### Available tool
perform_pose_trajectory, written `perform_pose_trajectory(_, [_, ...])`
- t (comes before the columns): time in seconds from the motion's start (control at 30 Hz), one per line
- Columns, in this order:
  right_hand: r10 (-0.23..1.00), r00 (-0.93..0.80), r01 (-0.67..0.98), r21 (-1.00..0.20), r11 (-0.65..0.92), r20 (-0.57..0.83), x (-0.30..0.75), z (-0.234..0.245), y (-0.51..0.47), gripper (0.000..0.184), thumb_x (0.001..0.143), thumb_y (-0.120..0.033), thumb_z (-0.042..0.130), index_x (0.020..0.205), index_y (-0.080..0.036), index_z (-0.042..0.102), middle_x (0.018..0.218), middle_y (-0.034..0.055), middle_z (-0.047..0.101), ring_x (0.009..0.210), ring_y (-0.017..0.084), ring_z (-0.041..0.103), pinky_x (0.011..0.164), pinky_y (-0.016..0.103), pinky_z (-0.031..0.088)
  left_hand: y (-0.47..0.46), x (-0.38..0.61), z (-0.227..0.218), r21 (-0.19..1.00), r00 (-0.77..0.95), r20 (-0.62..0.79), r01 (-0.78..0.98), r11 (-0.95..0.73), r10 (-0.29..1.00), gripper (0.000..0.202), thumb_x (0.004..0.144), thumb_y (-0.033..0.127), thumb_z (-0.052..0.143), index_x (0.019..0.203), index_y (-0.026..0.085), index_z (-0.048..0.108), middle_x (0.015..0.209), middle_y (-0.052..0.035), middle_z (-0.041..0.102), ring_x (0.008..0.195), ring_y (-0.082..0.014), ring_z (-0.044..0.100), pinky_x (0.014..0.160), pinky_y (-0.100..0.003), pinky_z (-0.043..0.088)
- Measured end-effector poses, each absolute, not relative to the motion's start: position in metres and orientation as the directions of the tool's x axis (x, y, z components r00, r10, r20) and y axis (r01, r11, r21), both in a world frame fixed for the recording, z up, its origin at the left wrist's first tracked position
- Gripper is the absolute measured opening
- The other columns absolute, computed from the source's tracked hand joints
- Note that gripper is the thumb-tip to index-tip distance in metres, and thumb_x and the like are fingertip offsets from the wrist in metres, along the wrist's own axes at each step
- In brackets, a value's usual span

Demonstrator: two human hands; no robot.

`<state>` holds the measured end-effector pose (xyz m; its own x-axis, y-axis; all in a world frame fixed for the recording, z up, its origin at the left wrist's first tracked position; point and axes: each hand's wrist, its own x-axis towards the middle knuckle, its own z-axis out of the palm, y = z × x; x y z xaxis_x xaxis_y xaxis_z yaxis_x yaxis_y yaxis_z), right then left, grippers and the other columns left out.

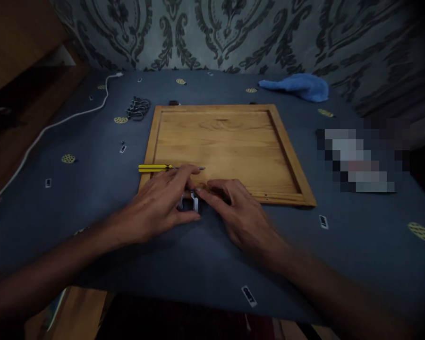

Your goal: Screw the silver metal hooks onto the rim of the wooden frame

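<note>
The dark blue patterned cover (205, 267) lies beneath everything, with the framed wooden panel (219, 141) on it, wider than it is deep, its near rail facing me. My left hand (157, 200) and right hand (246, 212) meet at that rail. A blue cloth (301, 87) sits well apart beyond the panel's far right corner. The yellow-handled screwdriver (154, 167) lies left to right across the panel, handle past its left edge, shaft just behind my left knuckles. A bunch of dark metal pieces (138, 108) rests beside the far left corner.

The silvery metal fitting (196, 204) is at the near rail, between my hands; its visible limb points towards me. It sits inside my left hand's curve, thumb and fingers parted around it; whether they pinch it, I cannot tell. My right fingers are spread, one tip reaching leftwards to its far end.
</note>
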<state>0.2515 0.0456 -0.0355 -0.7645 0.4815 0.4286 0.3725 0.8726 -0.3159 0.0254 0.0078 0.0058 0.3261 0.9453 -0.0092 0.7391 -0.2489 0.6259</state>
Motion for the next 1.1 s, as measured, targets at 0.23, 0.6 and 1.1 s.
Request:
perform_pose_trajectory(0.23, [0.496, -0.747, 0.362, -0.355, 0.862, 0.443, 0.253, -0.040, 0.046, 0.053, 0.095, -0.004, 0.041, 0.143, -0.023, 0.055, 0.125, 0.0144, 0.064, 0.111, 0.028, 0.062, 0.091, 0.046, 0.058, 0.008, 0.025, 0.003, 0.619, 0.317, 0.006, 0.744, -0.253, 0.948, 0.070, 0.081, 0.034, 0.081, 0.139, 0.026, 0.042, 0.119, -0.0045, 0.068, 0.117, -0.0272, 0.063, 0.099, -0.042, 0.051])
perform_pose_trajectory(0.6, [0.566, -0.592, 0.329, -0.469, 0.820, 0.574, 0.240, 0.011, 0.076, 0.028, 0.101, -0.017, 0.054, 0.121, -0.025, 0.071, 0.104, 0.0077, 0.070, 0.094, 0.021, 0.068, 0.077, 0.035, 0.056, 0.010, 0.028, 0.007, 0.628, 0.326, -0.024, 0.740, -0.239, 0.945, 0.066, 0.081, 0.031, 0.082, 0.134, 0.023, 0.044, 0.117, -0.0063, 0.068, 0.115, -0.0293, 0.063, 0.097, -0.044, 0.051])
perform_pose_trajectory(1.1, [0.348, -0.866, 0.447, -0.242, 0.862, -0.359, 0.096, 0.058, 0.130, 0.006, 0.079, -0.017, 0.071, 0.085, -0.015, 0.070, 0.077, 0.0029, 0.067, 0.075, 0.016, 0.057, 0.061, 0.027, 0.035, 0.013, 0.027, 0.005, 0.581, 0.365, -0.017, 0.761, -0.288, 0.931, 0.045, 0.082, 0.030, 0.081, 0.117, 0.017, 0.056, 0.120, -0.0103, 0.067, 0.115, -0.0301, 0.064, 0.098, -0.046, 0.053])
